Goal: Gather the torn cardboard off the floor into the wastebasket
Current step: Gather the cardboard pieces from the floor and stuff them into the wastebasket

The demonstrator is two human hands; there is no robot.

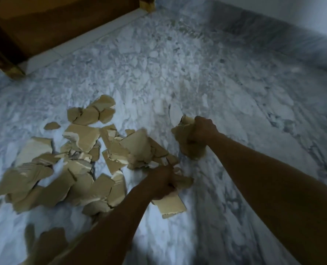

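Torn cardboard pieces (78, 165) lie scattered on the marble floor (197, 77). The right hand (201, 131) grips a cardboard bundle (185, 144), fingers curled round it. The left hand (162, 182) fingers clutch several cardboard scraps (172, 205).

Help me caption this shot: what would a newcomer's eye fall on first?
The heap of torn cardboard strewn over the marble floor, left of centre. Next, both hands: the right hand holds a bunch of scraps beside the heap, and the left hand grips pieces at its near edge.
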